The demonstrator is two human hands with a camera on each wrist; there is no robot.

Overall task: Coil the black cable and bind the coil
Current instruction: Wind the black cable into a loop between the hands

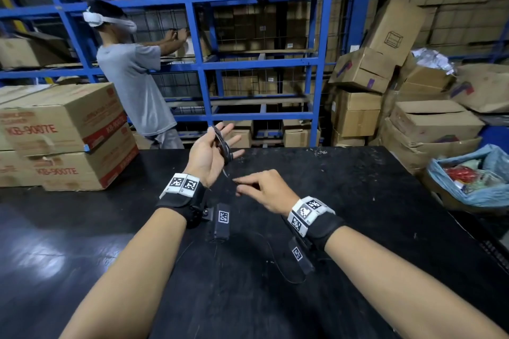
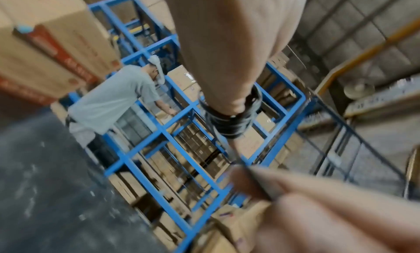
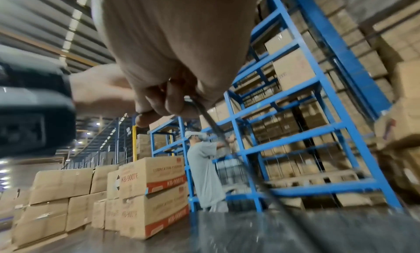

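My left hand (image 1: pixel 212 151) is raised above the black table (image 1: pixel 358 215), palm up and fingers spread straight. Several turns of the black cable coil (image 1: pixel 223 146) are wound around one digit of it; the left wrist view shows the coil (image 2: pixel 234 124) looped near that digit's tip. One strand (image 1: pixel 224 173) drops from the coil to my right hand (image 1: pixel 238 184), which pinches it just below and to the right. In the right wrist view the curled fingers (image 3: pixel 163 102) grip the cable (image 3: pixel 216 129), which runs on down toward the table. A thin slack loop (image 1: pixel 278 270) lies on the table under my forearms.
Stacked cardboard boxes (image 1: pixel 63 132) stand at the table's left edge. A blue shelf rack (image 1: pixel 261 63) with a person (image 1: pixel 132 71) working at it stands behind. At the right are more boxes (image 1: pixel 429 124) and a carton lined with a blue bag (image 1: pixel 473 176).
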